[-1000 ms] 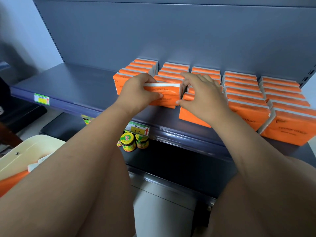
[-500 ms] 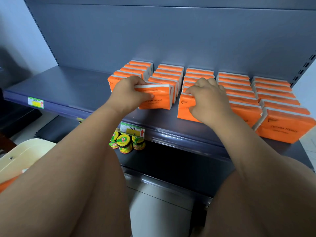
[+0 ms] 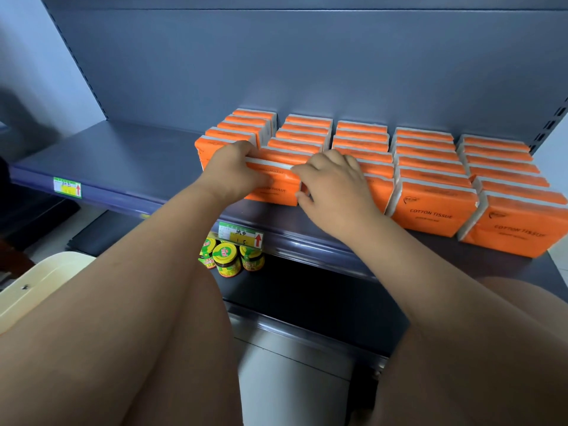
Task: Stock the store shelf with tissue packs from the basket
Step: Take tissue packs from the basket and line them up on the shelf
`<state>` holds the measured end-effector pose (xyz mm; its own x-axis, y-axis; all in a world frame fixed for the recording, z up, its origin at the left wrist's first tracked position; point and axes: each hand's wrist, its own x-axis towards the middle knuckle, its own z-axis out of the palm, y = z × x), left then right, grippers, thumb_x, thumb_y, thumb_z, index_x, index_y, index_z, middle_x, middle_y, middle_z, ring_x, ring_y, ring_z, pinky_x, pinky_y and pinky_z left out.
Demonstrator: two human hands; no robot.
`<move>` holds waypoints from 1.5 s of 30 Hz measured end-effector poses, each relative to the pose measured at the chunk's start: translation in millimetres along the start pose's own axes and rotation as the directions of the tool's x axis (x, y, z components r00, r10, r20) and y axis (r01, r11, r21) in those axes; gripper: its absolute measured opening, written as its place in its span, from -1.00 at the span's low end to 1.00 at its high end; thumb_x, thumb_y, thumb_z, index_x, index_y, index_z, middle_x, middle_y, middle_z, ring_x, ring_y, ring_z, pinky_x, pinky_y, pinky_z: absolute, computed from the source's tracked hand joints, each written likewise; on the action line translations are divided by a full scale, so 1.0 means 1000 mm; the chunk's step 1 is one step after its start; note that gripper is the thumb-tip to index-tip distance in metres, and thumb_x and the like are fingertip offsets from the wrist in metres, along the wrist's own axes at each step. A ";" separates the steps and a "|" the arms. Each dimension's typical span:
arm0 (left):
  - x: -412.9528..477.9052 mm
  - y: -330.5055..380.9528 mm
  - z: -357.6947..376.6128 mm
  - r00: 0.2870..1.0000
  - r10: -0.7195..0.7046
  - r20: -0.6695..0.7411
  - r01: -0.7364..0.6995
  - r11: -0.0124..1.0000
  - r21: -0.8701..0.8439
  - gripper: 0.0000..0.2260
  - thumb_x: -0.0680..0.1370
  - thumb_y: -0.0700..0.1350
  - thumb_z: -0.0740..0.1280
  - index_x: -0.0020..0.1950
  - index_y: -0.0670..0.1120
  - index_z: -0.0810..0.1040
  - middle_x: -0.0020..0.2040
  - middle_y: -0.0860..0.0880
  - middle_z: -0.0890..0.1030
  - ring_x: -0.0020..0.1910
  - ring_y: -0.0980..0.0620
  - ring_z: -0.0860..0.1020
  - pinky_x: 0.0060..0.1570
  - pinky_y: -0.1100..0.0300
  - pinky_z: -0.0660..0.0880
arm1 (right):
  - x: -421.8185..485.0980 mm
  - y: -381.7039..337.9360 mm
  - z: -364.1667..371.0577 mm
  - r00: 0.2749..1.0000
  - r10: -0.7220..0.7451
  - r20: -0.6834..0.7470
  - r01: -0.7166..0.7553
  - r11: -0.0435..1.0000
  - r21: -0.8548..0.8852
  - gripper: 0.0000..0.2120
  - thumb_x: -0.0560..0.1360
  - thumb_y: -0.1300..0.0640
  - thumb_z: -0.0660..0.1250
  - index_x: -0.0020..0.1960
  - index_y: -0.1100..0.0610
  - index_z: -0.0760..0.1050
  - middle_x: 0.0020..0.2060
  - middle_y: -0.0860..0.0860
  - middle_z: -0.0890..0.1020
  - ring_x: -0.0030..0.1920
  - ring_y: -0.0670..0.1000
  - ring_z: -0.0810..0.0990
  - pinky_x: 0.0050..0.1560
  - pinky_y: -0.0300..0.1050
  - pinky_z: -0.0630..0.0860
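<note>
One view only: wide-angle head cam, facing fwd & down onto shelf (image 3: 129, 158) from just above, close in.

Rows of tissue packs (image 3: 430, 207) stand on the shelf (image 3: 123, 155), jars (image 3: 226, 260) beneath it, basket (image 3: 46, 281) at lower left.

Left hand (image 3: 233, 176), right hand (image 3: 336, 187): curled grip.

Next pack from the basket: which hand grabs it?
Left, likely. The basket sits low on the left, beside the left forearm. Both the left hand and right hand hold the front tissue pack, but the right would have to cross over.
</note>
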<state>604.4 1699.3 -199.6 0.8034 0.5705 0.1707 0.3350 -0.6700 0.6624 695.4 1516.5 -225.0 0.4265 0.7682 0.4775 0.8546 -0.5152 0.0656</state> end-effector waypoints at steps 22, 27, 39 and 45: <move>0.010 0.001 0.011 0.998 -0.068 0.013 0.069 0.992 -0.109 -0.58 0.59 -0.07 0.41 0.39 -0.16 0.41 0.12 -0.01 0.51 0.09 -0.04 0.51 0.04 0.16 0.40 | 0.002 -0.011 0.004 0.990 0.141 0.008 -0.140 0.987 -0.073 -0.59 0.54 -0.05 0.28 0.31 0.11 0.55 0.15 0.08 0.59 0.32 0.18 0.42 0.29 0.10 0.40; -0.003 0.000 -0.001 0.997 0.025 -0.078 -0.021 0.999 0.049 -0.62 0.59 0.05 0.37 0.29 -0.15 0.45 0.21 -0.08 0.58 0.16 -0.13 0.55 0.01 0.07 0.43 | -0.006 -0.026 -0.006 0.980 0.179 -0.089 -0.172 0.981 0.086 -0.57 0.59 -0.09 0.22 0.34 0.13 0.52 0.16 0.10 0.57 0.29 0.19 0.45 0.26 0.13 0.46; -0.131 -0.097 -0.105 0.917 0.116 -0.383 0.169 0.756 0.632 -0.34 0.63 0.30 0.02 0.44 -0.18 0.45 0.45 -0.17 0.50 0.50 -0.25 0.36 0.44 -0.17 0.30 | 0.029 -0.152 -0.037 0.993 0.093 0.079 -0.122 0.777 0.618 -0.57 0.68 -0.08 0.20 0.42 0.17 0.44 0.37 0.16 0.53 0.42 0.18 0.43 0.35 0.05 0.36; -0.210 -0.171 -0.153 0.911 -0.113 -0.398 0.370 0.653 0.661 -0.25 0.60 0.36 -0.08 0.58 -0.12 0.34 0.57 -0.12 0.38 0.60 -0.19 0.23 0.55 -0.12 0.18 | 0.034 -0.273 -0.037 0.971 -0.186 0.151 0.066 0.814 0.578 -0.52 0.67 -0.15 0.14 0.44 0.14 0.41 0.39 0.14 0.51 0.40 0.21 0.44 0.33 0.08 0.41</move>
<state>302.7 1766.7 -236.9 0.4979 0.7841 0.3705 0.8411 -0.5407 0.0138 465.9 1669.0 -194.4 0.3002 0.8988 0.3194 0.8946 -0.1490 -0.4213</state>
